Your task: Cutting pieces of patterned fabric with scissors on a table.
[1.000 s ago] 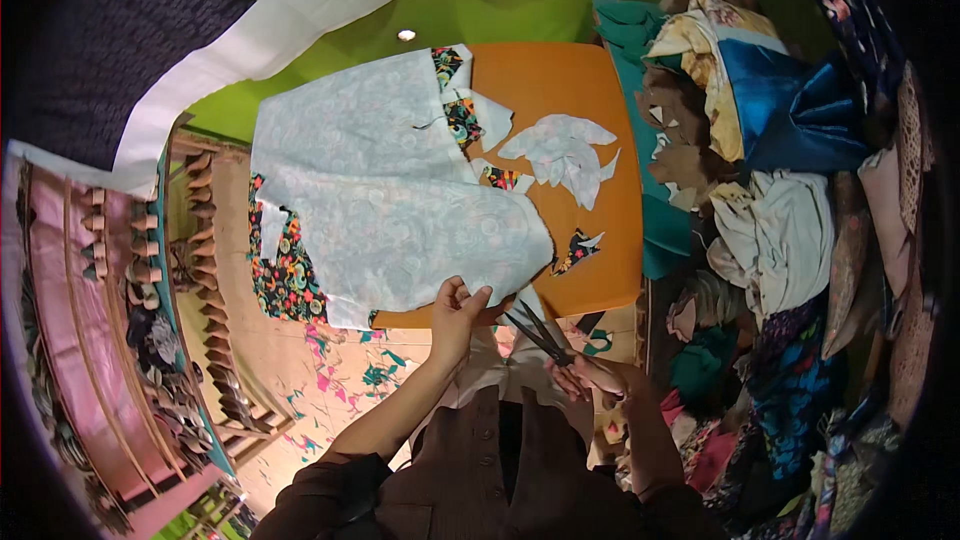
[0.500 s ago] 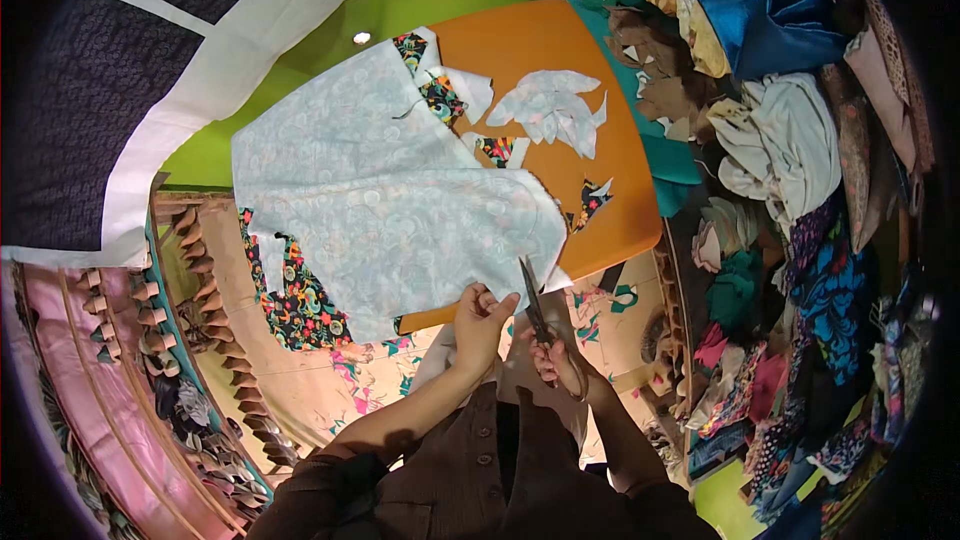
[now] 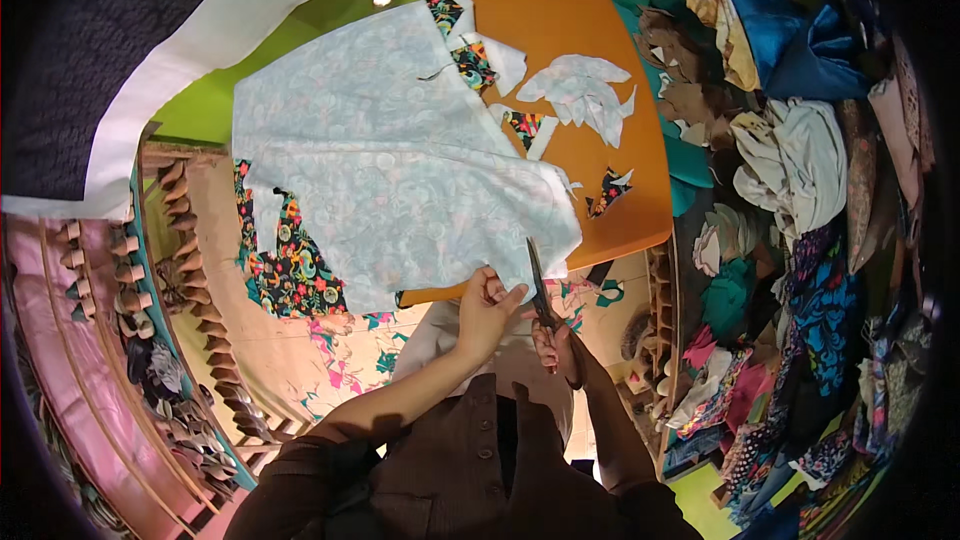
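A large pale blue-white fabric piece (image 3: 370,170) lies over an orange table (image 3: 625,60), its near edge hanging toward me. Dark floral fabric (image 3: 300,270) shows at its left. My left hand (image 3: 485,315) is closed, thumb and fingers pinching the near edge of the pale fabric. Just to its right, my right hand (image 3: 555,345) grips dark scissors (image 3: 541,285) by the handles. Their blades point away from me, over the fabric's near right corner. Whether they touch the cloth I cannot tell.
Fabric scraps (image 3: 580,95) lie on the table's right part. Piled cloth (image 3: 790,170) fills shelves along the right. At the left stand racks of brown shoe-last-like shapes (image 3: 200,300) and pink material (image 3: 60,340). Colourful offcuts (image 3: 340,360) litter the floor.
The view has shifted, so the table and fabric sit higher in the picture. The scissor blades look closer together. My left hand keeps its pinch on the fabric's edge.
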Tool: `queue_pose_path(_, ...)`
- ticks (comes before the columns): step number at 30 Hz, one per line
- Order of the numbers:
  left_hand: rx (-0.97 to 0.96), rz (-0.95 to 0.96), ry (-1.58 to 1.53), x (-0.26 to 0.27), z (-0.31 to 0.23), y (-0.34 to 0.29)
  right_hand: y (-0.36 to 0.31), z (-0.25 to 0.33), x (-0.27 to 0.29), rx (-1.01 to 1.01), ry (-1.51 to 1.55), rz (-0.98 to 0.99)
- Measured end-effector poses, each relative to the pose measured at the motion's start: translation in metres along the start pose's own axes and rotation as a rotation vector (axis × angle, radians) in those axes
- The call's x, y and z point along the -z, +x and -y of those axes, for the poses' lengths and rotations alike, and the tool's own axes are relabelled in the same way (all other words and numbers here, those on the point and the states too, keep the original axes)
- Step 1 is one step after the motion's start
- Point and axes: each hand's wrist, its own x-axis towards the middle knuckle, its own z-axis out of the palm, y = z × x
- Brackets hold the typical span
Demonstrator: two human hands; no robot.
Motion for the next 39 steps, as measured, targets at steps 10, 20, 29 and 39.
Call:
queue_pose_path(10, 0.01, -0.1, -0.145, -0.013, -0.015, -0.008, -0.019, 0.028, -0.016, 0.017, -0.158, 0.255)
queue_pose_path(20, -0.08, -0.148, -0.126, -0.023, 0.004, -0.009, -0.029, 0.051, -0.029, -0.034, -0.197, 0.133)
queue_pose_path(29, -0.052, -0.039, -0.26, -0.031, 0.004, -0.021, -0.021, 0.057, -0.012, -0.04, -0.217, 0.129)
queue_pose_path(39, -0.127, -0.17, -0.186, -0.026, 0.012, -0.018, -0.021, 0.068, -0.002, -0.167, -0.294, 0.213)
